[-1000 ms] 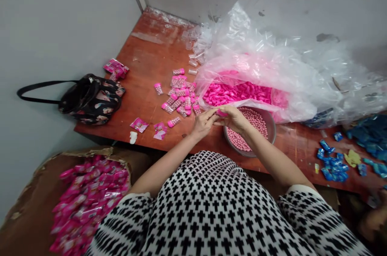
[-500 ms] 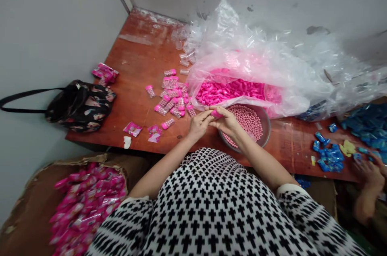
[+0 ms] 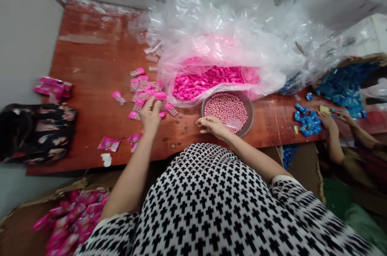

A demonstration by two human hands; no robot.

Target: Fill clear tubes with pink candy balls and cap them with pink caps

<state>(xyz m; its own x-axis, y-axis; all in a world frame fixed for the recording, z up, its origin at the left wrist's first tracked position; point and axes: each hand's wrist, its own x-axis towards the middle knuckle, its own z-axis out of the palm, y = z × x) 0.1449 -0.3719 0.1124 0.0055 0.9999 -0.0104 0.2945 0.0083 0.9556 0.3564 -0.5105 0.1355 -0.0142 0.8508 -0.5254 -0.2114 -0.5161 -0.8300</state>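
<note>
My left hand (image 3: 150, 115) is at the pile of small clear bottles (image 3: 142, 83) filled with pink beads and closed with pink caps. Between its thumb and fingers is a pink-capped bottle (image 3: 160, 95), mostly hidden by the hand. My right hand (image 3: 214, 125) hovers at the near left rim of a grey bowl (image 3: 252, 117), fingers loosely bent and apart, with nothing seen in them. Pink beads (image 3: 223, 107) fill the bowl, and a clear tube (image 3: 234, 123) lies on them. Behind the bowl, a plastic bag (image 3: 165, 72) lies open over loose pink caps (image 3: 208, 80).
Clear tubes (image 3: 152, 58) lie beside the bag. Pink packets (image 3: 109, 144) and a black patterned handbag (image 3: 45, 133) are on the left. A carton of pink packages (image 3: 75, 215) stands below. At right, a co-worker's hands (image 3: 328, 121) are near blue packets (image 3: 310, 123).
My hands have parted: the left went left to the bottle pile with the pink-capped bottle, the right stayed by the bowl. The view has swung right, and a clear tube now shows on the beads.
</note>
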